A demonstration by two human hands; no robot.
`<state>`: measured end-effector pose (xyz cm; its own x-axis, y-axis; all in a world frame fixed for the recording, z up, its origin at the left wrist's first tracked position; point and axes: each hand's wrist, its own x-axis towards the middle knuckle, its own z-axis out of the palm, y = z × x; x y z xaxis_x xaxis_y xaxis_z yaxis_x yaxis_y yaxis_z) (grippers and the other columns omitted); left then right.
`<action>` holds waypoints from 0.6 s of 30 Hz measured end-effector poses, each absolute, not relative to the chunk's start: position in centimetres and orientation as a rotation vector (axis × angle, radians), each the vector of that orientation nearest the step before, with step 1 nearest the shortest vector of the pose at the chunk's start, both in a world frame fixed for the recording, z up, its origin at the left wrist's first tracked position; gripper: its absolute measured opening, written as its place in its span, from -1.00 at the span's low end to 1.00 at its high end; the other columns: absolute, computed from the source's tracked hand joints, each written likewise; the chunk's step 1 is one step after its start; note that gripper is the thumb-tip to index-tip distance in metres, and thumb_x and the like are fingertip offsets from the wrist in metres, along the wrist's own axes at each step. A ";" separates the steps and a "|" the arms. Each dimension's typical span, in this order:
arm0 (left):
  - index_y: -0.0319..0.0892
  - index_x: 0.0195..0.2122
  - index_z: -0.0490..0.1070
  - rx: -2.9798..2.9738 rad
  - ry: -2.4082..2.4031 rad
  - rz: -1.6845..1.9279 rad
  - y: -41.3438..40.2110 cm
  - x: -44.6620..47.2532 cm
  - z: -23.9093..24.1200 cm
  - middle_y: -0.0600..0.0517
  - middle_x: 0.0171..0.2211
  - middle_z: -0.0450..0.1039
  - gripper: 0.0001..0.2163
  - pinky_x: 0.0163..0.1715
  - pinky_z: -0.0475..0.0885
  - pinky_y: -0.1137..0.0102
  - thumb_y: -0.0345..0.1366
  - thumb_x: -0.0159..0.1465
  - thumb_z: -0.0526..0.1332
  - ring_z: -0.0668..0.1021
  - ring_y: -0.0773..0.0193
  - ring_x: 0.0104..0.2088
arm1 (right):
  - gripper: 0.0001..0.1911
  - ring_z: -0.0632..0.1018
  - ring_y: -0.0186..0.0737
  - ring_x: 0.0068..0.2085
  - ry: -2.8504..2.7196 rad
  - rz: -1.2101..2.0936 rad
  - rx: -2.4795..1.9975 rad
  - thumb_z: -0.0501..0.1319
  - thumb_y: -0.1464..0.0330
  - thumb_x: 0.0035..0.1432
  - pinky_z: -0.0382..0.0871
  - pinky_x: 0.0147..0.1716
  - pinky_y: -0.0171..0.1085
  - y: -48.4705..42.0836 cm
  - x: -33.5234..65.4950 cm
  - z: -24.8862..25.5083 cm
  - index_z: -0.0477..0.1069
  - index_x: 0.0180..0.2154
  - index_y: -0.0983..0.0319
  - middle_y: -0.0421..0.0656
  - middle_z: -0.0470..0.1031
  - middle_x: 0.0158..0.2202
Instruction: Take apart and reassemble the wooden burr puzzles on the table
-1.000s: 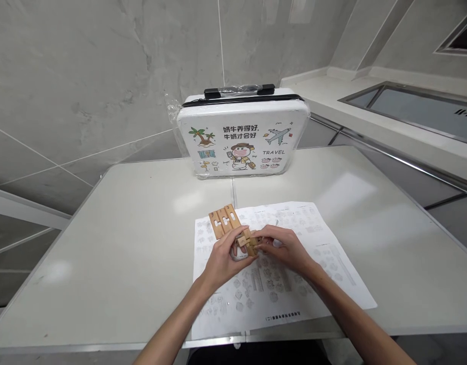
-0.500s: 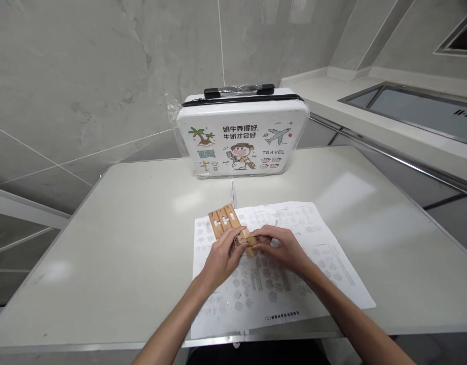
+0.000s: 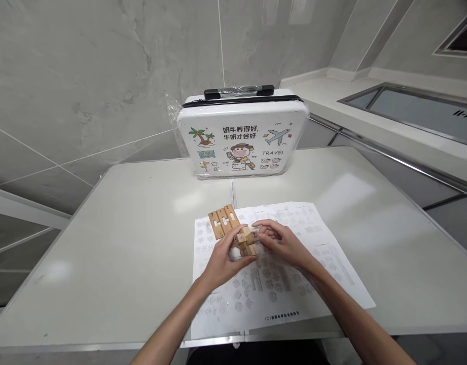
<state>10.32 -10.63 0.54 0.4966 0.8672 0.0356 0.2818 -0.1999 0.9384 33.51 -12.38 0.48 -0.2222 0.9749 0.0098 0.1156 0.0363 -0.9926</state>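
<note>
Wood: one cluster point(image 3: 244, 236), three planks point(image 3: 221, 224)

Wooden blocks point(image 3: 246, 235), glossy tabletop point(image 3: 122, 243), seemingly matt paper point(image 3: 290, 274)

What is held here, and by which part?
The left hand holds the wooden block assembly by its near and far sides; whether the right hand touches it is unclear.

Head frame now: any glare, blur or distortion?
Head view: glare patches on the tabletop, left, right and near the suitcase; suitcase lettering sharp; "2" on the wooden puzzle legible; paper sheet's small print too faint to read; right-hand counter looks stretched, likely wide-angle distortion.
</note>
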 end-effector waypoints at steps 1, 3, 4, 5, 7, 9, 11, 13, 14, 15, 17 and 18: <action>0.07 0.38 0.32 1.705 0.967 0.738 -10.6 10.3 0.6 -0.13 0.23 0.51 -0.31 0.23 0.48 0.01 -0.05 0.26 0.49 0.56 -0.09 0.22 | -0.63 0.50 -0.20 -0.39 -1.506 1.310 -1.173 0.24 0.04 0.41 0.43 -0.37 -0.23 -12.4 33.5 0.6 0.50 0.06 0.13 -0.19 0.50 -0.35; 0.07 0.37 0.34 1.662 0.945 0.756 -10.6 10.3 0.6 -0.14 0.24 0.48 -0.32 0.22 0.49 0.02 -0.05 0.25 0.49 0.55 -0.09 0.22 | -0.66 0.49 -0.20 -0.39 -1.547 1.365 -1.161 0.23 0.04 0.43 0.39 -0.37 -0.24 -12.4 33.4 0.8 0.50 -0.02 0.15 -0.21 0.49 -0.38; 0.07 0.36 0.36 1.651 0.932 0.763 -10.6 10.3 0.7 -0.14 0.26 0.46 -0.33 0.21 0.50 0.04 -0.06 0.25 0.50 0.54 -0.09 0.23 | -0.67 0.47 -0.21 -0.41 -1.555 1.400 -1.140 0.19 0.03 0.45 0.36 -0.38 -0.25 -12.4 33.4 0.9 0.48 -0.07 0.15 -0.22 0.47 -0.41; 0.08 0.35 0.37 1.647 0.917 0.767 -10.5 10.3 0.7 -0.14 0.26 0.44 -0.34 0.20 0.51 0.05 -0.06 0.24 0.50 0.54 -0.08 0.23 | -0.66 0.45 -0.23 -0.43 -1.560 1.436 -1.115 0.16 0.03 0.48 0.34 -0.38 -0.25 -12.5 33.4 0.9 0.47 -0.14 0.15 -0.24 0.45 -0.44; 0.09 0.33 0.38 1.668 0.884 0.754 -10.4 10.3 0.9 -0.13 0.22 0.44 -0.35 0.16 0.52 0.08 -0.09 0.24 0.51 0.55 -0.06 0.18 | -0.59 0.42 -0.24 -0.44 -1.562 1.507 -1.063 0.12 0.01 0.49 0.31 -0.38 -0.25 -12.5 33.5 0.9 0.40 -0.29 0.16 -0.25 0.42 -0.47; 0.10 0.33 0.38 1.726 0.850 0.720 -10.4 10.3 1.2 -0.11 0.15 0.46 -0.34 0.12 0.53 0.11 -0.11 0.22 0.52 0.57 -0.02 0.11 | -0.52 0.41 -0.25 -0.45 -1.533 1.612 -0.997 0.13 -0.01 0.48 0.30 -0.38 -0.25 -12.5 33.7 0.7 0.33 -0.40 0.16 -0.24 0.41 -0.48; 0.12 0.33 0.39 1.790 0.831 0.691 -10.4 10.3 1.4 -0.08 0.12 0.47 -0.33 0.08 0.53 0.13 -0.12 0.20 0.54 0.57 0.01 0.04 | -0.47 0.40 -0.27 -0.48 -1.474 1.737 -0.932 0.15 -0.03 0.46 0.28 -0.40 -0.26 -12.4 33.9 0.4 0.30 -0.45 0.17 -0.25 0.39 -0.51; 0.13 0.33 0.38 1.832 0.837 0.692 -10.4 10.3 1.5 -0.07 0.08 0.47 -0.31 0.04 0.54 0.14 -0.10 0.20 0.55 0.57 0.04 -0.02 | -0.46 0.39 -0.29 -0.51 -1.413 1.812 -0.903 0.18 -0.03 0.44 0.27 -0.42 -0.26 -12.3 33.9 0.1 0.32 -0.47 0.18 -0.25 0.38 -0.53; 0.12 0.35 0.35 1.845 0.853 0.707 -10.4 10.2 1.4 -0.06 0.06 0.47 -0.29 0.02 0.54 0.14 -0.09 0.20 0.54 0.57 0.06 -0.05 | -0.47 0.39 -0.29 -0.51 -1.379 1.822 -0.910 0.19 -0.02 0.44 0.27 -0.42 -0.27 -12.2 33.9 0.0 0.34 -0.47 0.19 -0.25 0.39 -0.53; 0.11 0.37 0.32 1.858 0.876 0.731 -10.4 10.2 1.3 -0.06 0.05 0.48 -0.27 0.03 0.54 0.13 -0.09 0.21 0.54 0.57 0.08 -0.08 | -0.48 0.39 -0.29 -0.51 -1.335 1.815 -0.928 0.19 -0.01 0.44 0.27 -0.43 -0.27 -12.1 33.9 -0.1 0.36 -0.46 0.20 -0.24 0.40 -0.53; 0.08 0.40 0.25 1.899 0.932 0.807 -10.3 10.2 0.9 -0.08 0.07 0.48 -0.27 0.07 0.53 0.09 -0.09 0.25 0.51 0.57 0.08 -0.07 | -0.52 0.37 -0.30 -0.52 -1.210 1.770 -0.967 0.20 0.01 0.44 0.27 -0.44 -0.26 -11.9 33.9 -0.1 0.41 -0.43 0.20 -0.25 0.38 -0.54; 0.07 0.39 0.24 1.933 0.962 0.852 -10.2 10.2 0.7 -0.09 0.09 0.47 -0.30 0.10 0.51 0.08 -0.10 0.29 0.48 0.57 0.06 -0.02 | -0.53 0.35 -0.30 -0.53 -1.127 1.748 -0.976 0.20 0.01 0.43 0.27 -0.46 -0.27 -11.8 33.9 -0.1 0.42 -0.41 0.20 -0.26 0.36 -0.55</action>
